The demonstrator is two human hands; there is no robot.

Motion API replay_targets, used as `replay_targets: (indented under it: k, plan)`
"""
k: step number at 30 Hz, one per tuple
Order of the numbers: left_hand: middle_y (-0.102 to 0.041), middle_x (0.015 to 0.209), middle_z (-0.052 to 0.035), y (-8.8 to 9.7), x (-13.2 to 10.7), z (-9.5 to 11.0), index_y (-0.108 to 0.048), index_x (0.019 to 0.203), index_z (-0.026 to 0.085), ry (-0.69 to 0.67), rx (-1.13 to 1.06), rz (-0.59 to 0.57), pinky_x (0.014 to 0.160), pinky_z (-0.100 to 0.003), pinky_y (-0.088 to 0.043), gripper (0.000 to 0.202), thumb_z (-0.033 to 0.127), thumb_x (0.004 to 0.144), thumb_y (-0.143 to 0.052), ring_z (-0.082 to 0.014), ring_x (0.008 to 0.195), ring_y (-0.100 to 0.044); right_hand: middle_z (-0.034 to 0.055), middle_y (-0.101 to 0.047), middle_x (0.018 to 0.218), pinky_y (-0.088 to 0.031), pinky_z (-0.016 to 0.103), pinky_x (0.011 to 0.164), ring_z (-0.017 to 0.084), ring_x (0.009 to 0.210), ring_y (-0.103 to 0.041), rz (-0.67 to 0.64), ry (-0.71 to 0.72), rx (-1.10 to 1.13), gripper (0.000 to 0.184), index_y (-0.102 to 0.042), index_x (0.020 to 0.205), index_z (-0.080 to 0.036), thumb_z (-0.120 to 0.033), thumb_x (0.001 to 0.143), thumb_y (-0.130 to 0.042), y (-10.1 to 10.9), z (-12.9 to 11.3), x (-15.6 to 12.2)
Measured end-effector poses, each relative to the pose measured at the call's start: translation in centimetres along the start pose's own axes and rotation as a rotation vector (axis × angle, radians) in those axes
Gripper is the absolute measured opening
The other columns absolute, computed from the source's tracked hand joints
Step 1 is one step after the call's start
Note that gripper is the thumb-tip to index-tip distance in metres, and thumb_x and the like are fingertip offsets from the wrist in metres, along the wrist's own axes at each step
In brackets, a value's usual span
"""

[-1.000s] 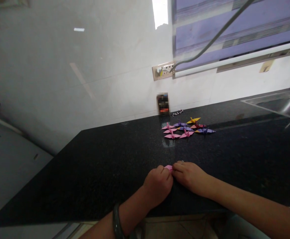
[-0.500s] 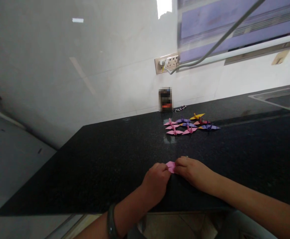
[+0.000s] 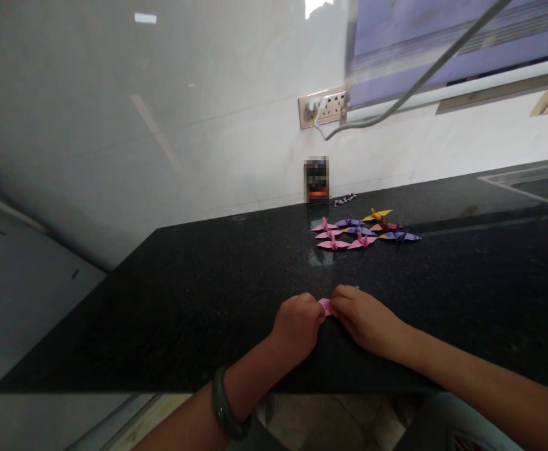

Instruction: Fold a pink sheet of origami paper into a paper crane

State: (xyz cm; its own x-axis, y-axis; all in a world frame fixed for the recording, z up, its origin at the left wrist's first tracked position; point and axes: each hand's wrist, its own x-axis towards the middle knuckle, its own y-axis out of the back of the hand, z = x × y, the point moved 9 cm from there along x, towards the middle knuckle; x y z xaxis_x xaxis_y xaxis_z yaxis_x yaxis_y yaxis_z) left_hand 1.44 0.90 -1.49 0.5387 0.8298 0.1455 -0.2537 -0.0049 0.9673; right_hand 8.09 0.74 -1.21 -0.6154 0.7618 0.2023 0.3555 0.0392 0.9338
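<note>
Between my two hands, low over the dark countertop (image 3: 198, 300), is a small piece of folded pink paper (image 3: 325, 306). My left hand (image 3: 299, 324), with a dark bangle (image 3: 227, 404) on its wrist, pinches the paper's left side. On the right side my right hand (image 3: 365, 319) grips it with bent fingers. Both hands cover most of the paper, so its folded shape is hard to make out. Beyond them stand several finished paper cranes, among them a pink crane (image 3: 333, 244), a yellow crane (image 3: 377, 215) and a purple crane (image 3: 399, 237).
A pixelated upright box (image 3: 317, 180) leans near the wall, with a black-and-white beaded strand (image 3: 344, 200) beside it. Above is a socket panel (image 3: 323, 108) with a plugged-in grey cable (image 3: 396, 103). A sink edge (image 3: 527, 188) shows at the far right.
Both hands have drawn closer around the pink paper, and less of it shows now. The camera view has shifted slightly. The row of cranes stays as it was.
</note>
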Motion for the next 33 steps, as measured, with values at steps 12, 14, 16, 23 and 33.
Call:
replay_targets:
  k: [12,14,16,23,33]
  plan:
    - [-0.048,0.083,-0.0044,-0.5,0.6,-0.4,-0.054,0.076,0.015,0.070,0.054,-0.037,0.065,-0.027,-0.039,0.023,0.018,0.082,-0.032,-0.0134,0.071,-0.048,0.0054,-0.049,0.077,-0.039,0.025,0.066,0.013,0.070,-0.048,0.024,-0.106,0.194,0.020,-0.058,0.074,-0.014,-0.012,0.080,-0.039,-0.1,1.1,0.2]
    - [-0.048,0.082,-0.0046,-0.7,0.7,-0.5,-0.053,0.075,0.015,0.083,0.070,-0.056,0.064,-0.027,-0.040,0.023,0.017,0.082,-0.031,-0.0135,0.071,-0.048,0.0056,-0.049,0.077,-0.039,0.025,0.066,0.013,0.070,-0.049,0.019,-0.120,0.186,0.020,-0.058,0.074,-0.013,-0.013,0.080,-0.039,-0.1,1.2,0.3]
    - [-0.047,0.083,-0.0051,-0.8,0.7,-0.6,-0.053,0.076,0.015,0.094,0.077,-0.069,0.064,-0.027,-0.040,0.024,0.017,0.082,-0.030,-0.0140,0.071,-0.048,0.0056,-0.049,0.076,-0.039,0.024,0.066,0.013,0.069,-0.049,0.008,-0.132,0.184,0.019,-0.058,0.073,-0.013,-0.014,0.080,-0.039,-0.2,1.3,0.4]
    - [-0.046,0.085,-0.0061,-0.7,0.7,-0.7,-0.053,0.077,0.014,0.145,0.062,-0.075,0.065,-0.028,-0.040,0.021,0.017,0.080,-0.032,-0.0147,0.073,-0.049,0.0056,-0.050,0.077,-0.039,0.024,0.065,0.013,0.069,-0.049,-0.016,-0.145,0.154,0.017,-0.056,0.071,-0.014,-0.016,0.079,-0.041,-0.3,1.5,0.7]
    - [-0.048,0.082,-0.0056,-0.7,1.2,-0.9,-0.055,0.074,0.014,0.140,0.017,-0.068,0.064,-0.027,-0.041,0.021,0.016,0.079,-0.035,-0.0142,0.071,-0.049,0.0073,-0.050,0.080,-0.037,0.029,0.067,0.017,0.075,-0.047,-0.074,0.148,-0.036,0.021,-0.060,0.090,-0.016,-0.019,0.081,-0.041,-0.1,-0.6,-0.4]
